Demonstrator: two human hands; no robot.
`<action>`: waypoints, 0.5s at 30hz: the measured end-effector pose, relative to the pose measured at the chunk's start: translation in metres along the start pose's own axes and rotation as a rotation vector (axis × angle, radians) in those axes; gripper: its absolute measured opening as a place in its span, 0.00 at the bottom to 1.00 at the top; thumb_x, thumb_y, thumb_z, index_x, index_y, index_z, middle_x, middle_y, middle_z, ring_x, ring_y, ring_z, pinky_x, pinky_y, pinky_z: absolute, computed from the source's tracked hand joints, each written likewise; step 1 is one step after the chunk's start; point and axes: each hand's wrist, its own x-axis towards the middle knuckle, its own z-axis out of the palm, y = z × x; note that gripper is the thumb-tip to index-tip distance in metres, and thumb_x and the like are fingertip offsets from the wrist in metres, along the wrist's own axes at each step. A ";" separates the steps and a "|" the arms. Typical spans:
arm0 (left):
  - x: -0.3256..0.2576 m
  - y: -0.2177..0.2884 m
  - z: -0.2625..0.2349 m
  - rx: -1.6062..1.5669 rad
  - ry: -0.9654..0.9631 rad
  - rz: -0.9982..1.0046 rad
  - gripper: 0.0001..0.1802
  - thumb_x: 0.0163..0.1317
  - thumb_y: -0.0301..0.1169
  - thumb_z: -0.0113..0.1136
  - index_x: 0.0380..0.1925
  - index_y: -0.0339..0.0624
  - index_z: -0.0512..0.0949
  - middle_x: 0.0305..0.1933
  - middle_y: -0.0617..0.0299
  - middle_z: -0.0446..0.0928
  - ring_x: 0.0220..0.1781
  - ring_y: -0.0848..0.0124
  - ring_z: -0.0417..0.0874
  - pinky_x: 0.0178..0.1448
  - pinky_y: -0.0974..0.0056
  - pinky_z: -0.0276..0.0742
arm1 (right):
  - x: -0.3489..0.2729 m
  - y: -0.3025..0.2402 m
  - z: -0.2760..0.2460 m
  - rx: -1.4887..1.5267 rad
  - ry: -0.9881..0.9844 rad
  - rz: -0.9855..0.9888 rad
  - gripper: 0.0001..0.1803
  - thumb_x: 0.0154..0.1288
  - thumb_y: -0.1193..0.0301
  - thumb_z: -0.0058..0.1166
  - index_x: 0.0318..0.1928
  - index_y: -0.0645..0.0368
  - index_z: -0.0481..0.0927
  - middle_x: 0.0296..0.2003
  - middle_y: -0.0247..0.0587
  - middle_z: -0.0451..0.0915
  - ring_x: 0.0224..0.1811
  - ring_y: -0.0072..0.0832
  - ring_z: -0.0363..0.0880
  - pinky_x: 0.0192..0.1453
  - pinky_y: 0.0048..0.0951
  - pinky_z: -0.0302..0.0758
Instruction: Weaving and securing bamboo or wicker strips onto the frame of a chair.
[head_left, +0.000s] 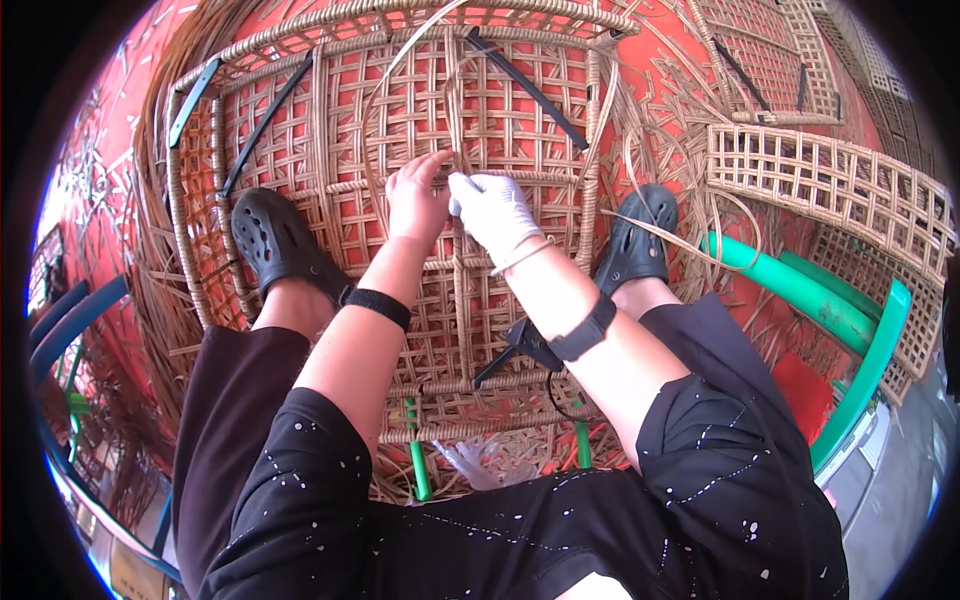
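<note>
A large woven rattan frame lies in front of me, with an open lattice and wrapped edges. Both hands meet over its central rib. My left hand is bare, its fingers curled and pinching at the rattan strands beside the rib. Wearing a white glove, my right hand is closed on a rattan strip at the same spot; its fingertips partly hide the strip. A long loose strand arcs over the lattice to the left of the rib. Dark flat bars cross the frame's corners.
My feet in black clogs stand at either side on the lattice. More woven panels lie to the right, near a green tubular piece. Long brown fibres are heaped along the left. Rattan scraps litter the red floor.
</note>
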 end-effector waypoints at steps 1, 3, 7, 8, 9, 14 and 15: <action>-0.002 0.003 0.004 -0.015 -0.001 0.066 0.22 0.45 0.30 0.61 0.45 0.54 0.76 0.48 0.64 0.75 0.54 0.66 0.72 0.62 0.56 0.56 | -0.002 0.003 0.000 0.035 0.017 -0.059 0.20 0.62 0.58 0.44 0.20 0.58 0.79 0.17 0.41 0.77 0.20 0.30 0.75 0.31 0.32 0.71; -0.008 -0.008 0.009 0.032 -0.026 0.113 0.18 0.51 0.34 0.55 0.45 0.53 0.76 0.50 0.64 0.75 0.55 0.66 0.72 0.63 0.55 0.55 | -0.015 -0.008 0.008 0.142 0.007 -0.100 0.20 0.62 0.59 0.45 0.22 0.61 0.78 0.19 0.44 0.77 0.21 0.30 0.75 0.29 0.31 0.71; -0.017 -0.035 0.034 -0.375 0.050 0.056 0.13 0.55 0.36 0.54 0.41 0.53 0.78 0.45 0.67 0.77 0.53 0.70 0.73 0.61 0.57 0.58 | -0.057 -0.048 0.041 0.560 -0.066 -0.196 0.15 0.64 0.66 0.48 0.24 0.62 0.76 0.18 0.32 0.74 0.20 0.21 0.71 0.27 0.23 0.68; -0.017 -0.033 0.038 -0.146 0.162 0.234 0.12 0.57 0.35 0.54 0.41 0.51 0.78 0.44 0.66 0.78 0.52 0.70 0.74 0.58 0.59 0.62 | -0.067 -0.058 0.041 0.498 -0.075 -0.222 0.15 0.64 0.66 0.47 0.25 0.63 0.76 0.19 0.34 0.75 0.21 0.24 0.73 0.30 0.25 0.69; -0.016 -0.033 0.037 -0.321 0.142 -0.025 0.12 0.56 0.33 0.55 0.41 0.47 0.78 0.42 0.64 0.78 0.50 0.68 0.75 0.56 0.60 0.65 | -0.073 -0.068 0.037 0.138 -0.151 -0.452 0.13 0.62 0.65 0.46 0.31 0.63 0.76 0.22 0.42 0.77 0.25 0.33 0.75 0.32 0.31 0.71; 0.012 0.034 0.000 -0.337 -0.128 -0.514 0.12 0.56 0.33 0.58 0.36 0.37 0.79 0.37 0.54 0.79 0.39 0.65 0.79 0.47 0.61 0.72 | -0.104 -0.130 0.005 -0.907 -0.421 -0.458 0.22 0.59 0.55 0.41 0.29 0.60 0.81 0.26 0.51 0.79 0.34 0.44 0.79 0.42 0.37 0.74; 0.020 0.085 -0.015 0.138 -0.394 -0.537 0.17 0.62 0.40 0.49 0.41 0.40 0.78 0.40 0.53 0.79 0.40 0.66 0.80 0.46 0.63 0.73 | -0.100 -0.138 -0.018 -0.916 -0.418 -0.534 0.23 0.60 0.54 0.41 0.29 0.60 0.81 0.25 0.52 0.79 0.34 0.43 0.79 0.42 0.37 0.74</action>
